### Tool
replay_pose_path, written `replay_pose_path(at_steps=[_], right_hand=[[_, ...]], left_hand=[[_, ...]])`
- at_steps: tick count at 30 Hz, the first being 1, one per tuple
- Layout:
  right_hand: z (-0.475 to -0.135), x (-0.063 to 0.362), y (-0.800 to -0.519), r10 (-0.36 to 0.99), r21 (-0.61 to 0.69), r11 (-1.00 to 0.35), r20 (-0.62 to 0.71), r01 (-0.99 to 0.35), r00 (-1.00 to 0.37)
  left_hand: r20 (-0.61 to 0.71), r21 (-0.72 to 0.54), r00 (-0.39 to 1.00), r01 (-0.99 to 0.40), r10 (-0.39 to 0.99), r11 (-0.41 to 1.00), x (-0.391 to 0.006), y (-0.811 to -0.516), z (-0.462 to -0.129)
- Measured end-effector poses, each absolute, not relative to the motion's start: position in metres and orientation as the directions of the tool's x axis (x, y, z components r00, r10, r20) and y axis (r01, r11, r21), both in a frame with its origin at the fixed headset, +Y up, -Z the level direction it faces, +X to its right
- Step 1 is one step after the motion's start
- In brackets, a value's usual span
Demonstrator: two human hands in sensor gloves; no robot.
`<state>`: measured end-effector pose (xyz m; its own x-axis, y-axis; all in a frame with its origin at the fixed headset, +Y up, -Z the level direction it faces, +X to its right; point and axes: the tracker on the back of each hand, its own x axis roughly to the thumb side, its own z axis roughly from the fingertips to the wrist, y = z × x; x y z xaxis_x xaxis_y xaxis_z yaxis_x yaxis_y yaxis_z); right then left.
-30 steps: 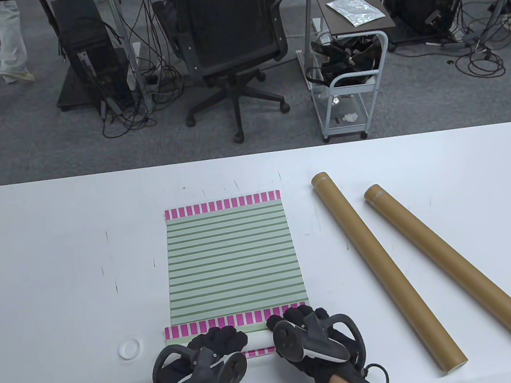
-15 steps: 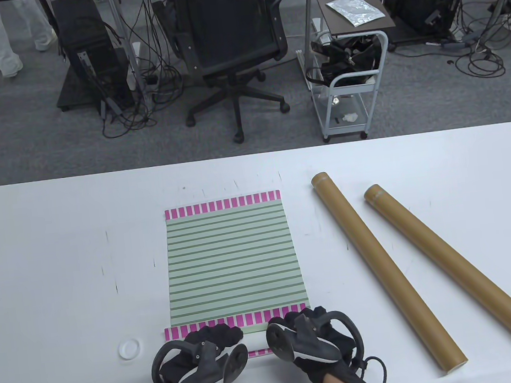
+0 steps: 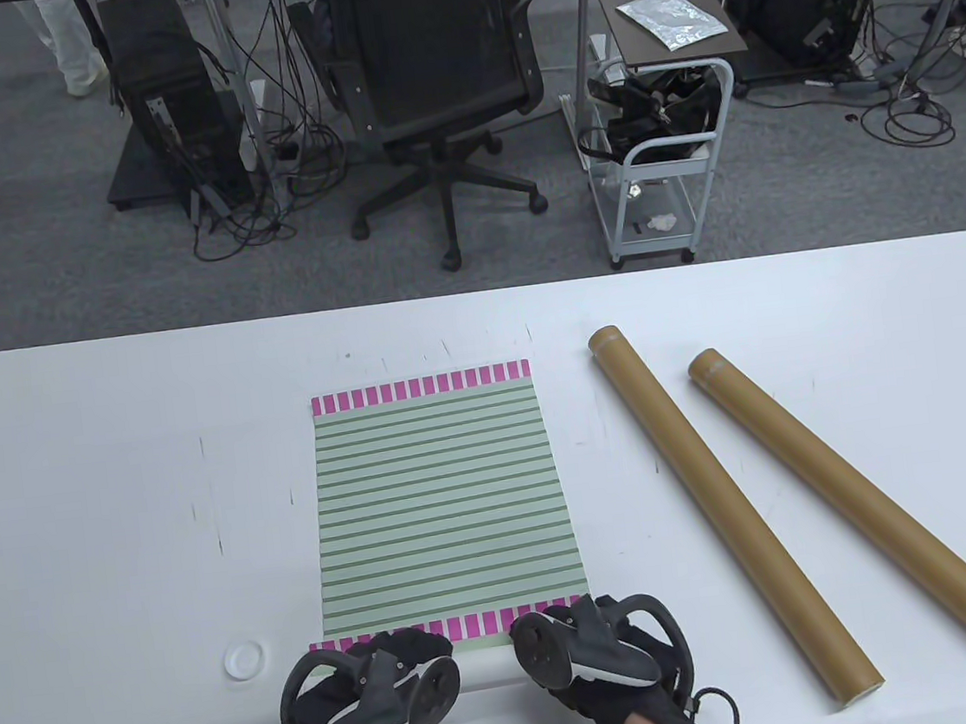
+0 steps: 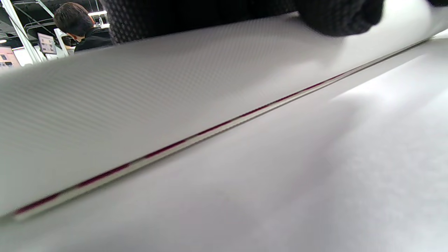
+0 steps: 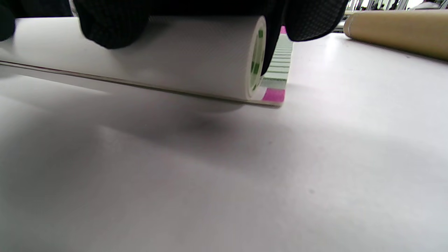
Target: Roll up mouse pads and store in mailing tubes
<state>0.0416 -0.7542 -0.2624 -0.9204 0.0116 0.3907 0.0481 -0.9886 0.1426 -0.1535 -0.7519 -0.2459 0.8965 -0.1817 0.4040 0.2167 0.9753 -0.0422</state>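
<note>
We find the mouse pad (image 3: pixel 442 497) lying flat on the table (image 3: pixel 73 513), its near end curled into a roll whose axis runs left to right. Our left hand (image 3: pixel 373 697) and right hand (image 3: pixel 595 654) both curl over that roll, side by side. The unrolled length extends directly away from us. Two mailing tubes (image 3: pixel 726 508) lie to the right, nearer our right hand.

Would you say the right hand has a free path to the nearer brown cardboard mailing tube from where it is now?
Probably yes: bare white table lies between the right hand and the nearer brown cardboard mailing tube. But that hand is gripping the rolled striped mouse pad and would have to let go.
</note>
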Motion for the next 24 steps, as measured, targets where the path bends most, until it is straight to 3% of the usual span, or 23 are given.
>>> replay_pose_path(at_steps=[2,4,14,18,24], right_hand=[[-0.260,0.042,-0.747,-0.008,-0.007,-1.000,0.387,0.006,-0.922],[-0.257,0.041,-0.739,-0.002,-0.059,-0.998,0.394,-0.023,-0.919],[-0.254,0.033,-0.741,-0.007,-0.011,-1.000,0.417,0.003,-0.909],[-0.255,0.033,-0.742,0.003,0.002,-1.000,0.411,-0.002,-0.911],[-0.256,0.033,-0.743,-0.006,0.012,-1.000,0.407,0.012,-0.913]], left_hand=[[0.391,-0.060,0.907,0.196,-0.157,0.979,-0.154,-0.753,-0.248],[0.377,-0.071,0.914,0.188,-0.148,0.980,-0.156,-0.755,-0.250],[0.340,-0.032,0.925,0.193,-0.171,0.981,-0.162,-0.751,-0.252],[0.375,0.075,0.914,0.138,-0.156,0.988,-0.165,-0.735,-0.245],[0.435,0.059,0.887,0.145,-0.157,0.988,-0.156,-0.733,-0.238]])
